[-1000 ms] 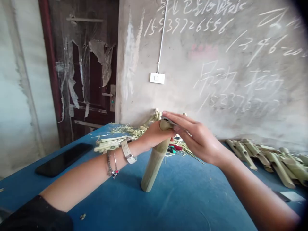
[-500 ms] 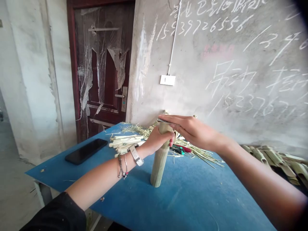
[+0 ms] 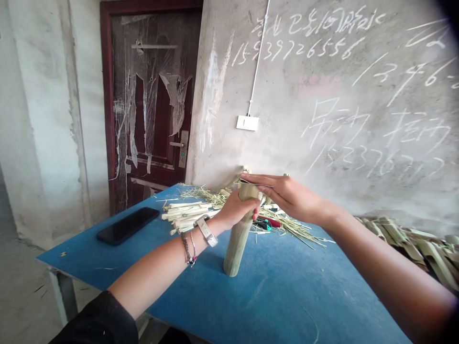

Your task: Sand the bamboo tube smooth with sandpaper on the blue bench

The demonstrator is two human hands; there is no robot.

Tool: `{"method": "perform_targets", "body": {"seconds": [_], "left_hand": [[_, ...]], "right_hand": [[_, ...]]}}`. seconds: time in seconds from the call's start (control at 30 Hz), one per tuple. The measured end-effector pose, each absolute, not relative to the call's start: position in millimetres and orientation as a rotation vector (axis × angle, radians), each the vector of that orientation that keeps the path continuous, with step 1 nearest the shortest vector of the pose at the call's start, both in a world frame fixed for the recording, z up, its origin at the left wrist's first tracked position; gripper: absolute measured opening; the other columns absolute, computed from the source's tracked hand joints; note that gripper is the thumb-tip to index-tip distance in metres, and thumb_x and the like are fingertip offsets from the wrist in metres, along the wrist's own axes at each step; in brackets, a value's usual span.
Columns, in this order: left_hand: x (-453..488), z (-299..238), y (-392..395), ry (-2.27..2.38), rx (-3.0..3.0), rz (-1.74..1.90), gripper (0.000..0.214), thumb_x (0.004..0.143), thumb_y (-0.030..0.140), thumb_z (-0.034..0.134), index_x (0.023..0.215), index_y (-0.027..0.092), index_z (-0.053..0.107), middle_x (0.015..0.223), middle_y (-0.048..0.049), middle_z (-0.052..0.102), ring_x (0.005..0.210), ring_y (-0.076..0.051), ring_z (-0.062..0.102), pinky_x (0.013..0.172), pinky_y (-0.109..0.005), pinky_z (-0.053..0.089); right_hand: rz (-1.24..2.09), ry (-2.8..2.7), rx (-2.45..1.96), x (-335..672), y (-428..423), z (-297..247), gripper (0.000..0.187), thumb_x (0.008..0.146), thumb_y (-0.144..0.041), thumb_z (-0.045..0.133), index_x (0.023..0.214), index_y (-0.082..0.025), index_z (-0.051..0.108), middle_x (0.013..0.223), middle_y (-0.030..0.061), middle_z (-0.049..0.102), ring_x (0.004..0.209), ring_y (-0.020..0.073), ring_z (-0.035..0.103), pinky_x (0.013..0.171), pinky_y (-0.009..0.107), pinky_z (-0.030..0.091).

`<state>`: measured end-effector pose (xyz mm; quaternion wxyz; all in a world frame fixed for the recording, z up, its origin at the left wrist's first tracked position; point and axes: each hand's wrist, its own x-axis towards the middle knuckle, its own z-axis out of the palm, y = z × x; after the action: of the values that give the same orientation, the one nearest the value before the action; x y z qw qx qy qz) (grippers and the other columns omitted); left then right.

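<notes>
A green bamboo tube (image 3: 237,241) stands slightly tilted on the blue table (image 3: 279,296). My left hand (image 3: 234,209) is wrapped round the tube near its top. My right hand (image 3: 285,193) lies flat over the tube's top end, fingers stretched out and pressed on a thin metal blade (image 3: 251,181) that rests across the rim. I cannot see the blade's handle.
A black phone (image 3: 128,224) lies near the table's left edge. Split bamboo strips (image 3: 184,214) and thin shavings (image 3: 201,193) sit behind the tube, with red and green tool handles (image 3: 267,222). Cut bamboo pieces (image 3: 412,239) are piled at the right. A wall and a door (image 3: 150,105) stand behind.
The view has shifted left and back, showing more of the door and the table edge. Both hands stay on the tube's top; the tube stands where it was.
</notes>
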<state>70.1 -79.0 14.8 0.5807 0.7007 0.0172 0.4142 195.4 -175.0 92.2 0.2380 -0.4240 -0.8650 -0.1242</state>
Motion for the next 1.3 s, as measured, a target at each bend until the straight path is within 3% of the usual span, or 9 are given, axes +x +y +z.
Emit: {"method": "perform_targets", "body": {"seconds": [0.13, 0.2, 0.3, 0.43, 0.67, 0.77, 0.9, 1.07, 1.3], "left_hand": [[71, 13, -74, 0.038, 1.620, 0.972, 0.013, 0.070, 0.025, 0.052, 0.060, 0.017, 0.049, 0.048, 0.0039, 0.049, 0.045, -0.008, 0.047, 0.049, -0.023, 0.040], [74, 12, -73, 0.039, 1.621, 0.968, 0.011, 0.069, 0.025, 0.054, 0.063, 0.017, 0.050, 0.050, 0.0039, 0.050, 0.045, -0.008, 0.047, 0.049, -0.023, 0.040], [77, 12, -74, 0.041, 1.620, 0.969, 0.013, 0.068, 0.027, 0.055, 0.061, 0.016, 0.050, 0.050, 0.0035, 0.051, 0.045, -0.008, 0.047, 0.048, -0.022, 0.039], [77, 13, -76, 0.048, 1.626, 0.969, 0.019, 0.069, 0.026, 0.054, 0.054, 0.016, 0.051, 0.046, 0.0021, 0.051, 0.044, -0.008, 0.047, 0.048, -0.022, 0.038], [77, 11, -67, 0.039, 1.543, 0.942, 0.016, 0.066, 0.028, 0.059, 0.059, 0.016, 0.052, 0.048, 0.0023, 0.052, 0.044, -0.009, 0.048, 0.047, -0.023, 0.040], [71, 7, -49, 0.082, 1.455, 1.016, 0.022, 0.069, 0.034, 0.057, 0.059, 0.017, 0.047, 0.050, 0.0038, 0.049, 0.044, -0.007, 0.047, 0.047, -0.021, 0.039], [66, 3, -40, 0.074, 1.425, 1.058, 0.021, 0.072, 0.032, 0.055, 0.061, 0.017, 0.044, 0.052, 0.0050, 0.048, 0.045, -0.006, 0.046, 0.047, -0.020, 0.039], [78, 5, -59, 0.010, 1.528, 0.986, 0.020, 0.075, 0.027, 0.057, 0.061, 0.015, 0.049, 0.052, 0.0044, 0.050, 0.045, -0.007, 0.047, 0.048, -0.021, 0.041], [88, 1, -69, 0.009, 1.630, 0.899, 0.028, 0.089, 0.034, 0.054, 0.070, 0.012, 0.054, 0.060, 0.0050, 0.052, 0.051, -0.007, 0.050, 0.052, -0.021, 0.045]], "right_hand": [[-0.288, -2.147, -1.283, 218, -179, 100, 0.042, 0.095, -0.042, 0.031, 0.112, -0.022, 0.064, 0.099, 0.0015, 0.069, 0.090, 0.0219, 0.064, 0.081, 0.037, 0.052], [-0.334, -1.995, -1.324, 223, -173, 103, 0.045, 0.095, -0.046, 0.031, 0.103, -0.020, 0.067, 0.086, 0.0028, 0.069, 0.078, 0.0220, 0.064, 0.073, 0.038, 0.052], [-0.311, -2.033, -1.252, 218, -160, 101, 0.042, 0.094, -0.041, 0.033, 0.118, -0.018, 0.060, 0.106, 0.0037, 0.066, 0.095, 0.0233, 0.061, 0.086, 0.039, 0.049], [-0.038, -2.300, -1.146, 201, -147, 94, 0.042, 0.096, -0.035, 0.032, 0.132, -0.021, 0.048, 0.128, 0.0005, 0.055, 0.121, 0.0212, 0.047, 0.104, 0.038, 0.037], [-0.132, -2.294, -1.177, 208, -177, 87, 0.041, 0.096, -0.032, 0.033, 0.133, -0.023, 0.047, 0.131, -0.0008, 0.052, 0.122, 0.0201, 0.046, 0.105, 0.038, 0.037], [-0.121, -2.269, -1.314, 226, -199, 84, 0.040, 0.096, -0.036, 0.033, 0.131, -0.026, 0.050, 0.126, 0.0006, 0.056, 0.118, 0.0229, 0.050, 0.101, 0.043, 0.040], [-0.253, -1.977, -1.343, 249, -197, 88, 0.040, 0.095, -0.040, 0.035, 0.127, -0.025, 0.053, 0.123, 0.0021, 0.059, 0.117, 0.0255, 0.051, 0.104, 0.049, 0.036], [-0.343, -1.952, -1.208, 224, -163, 95, 0.044, 0.094, -0.036, 0.035, 0.131, -0.018, 0.049, 0.131, 0.0043, 0.053, 0.122, 0.0241, 0.046, 0.106, 0.044, 0.034], [-0.295, -2.211, -1.213, 194, -160, 75, 0.043, 0.095, -0.029, 0.030, 0.134, -0.018, 0.046, 0.132, 0.0052, 0.051, 0.121, 0.0224, 0.047, 0.102, 0.042, 0.038]]}}
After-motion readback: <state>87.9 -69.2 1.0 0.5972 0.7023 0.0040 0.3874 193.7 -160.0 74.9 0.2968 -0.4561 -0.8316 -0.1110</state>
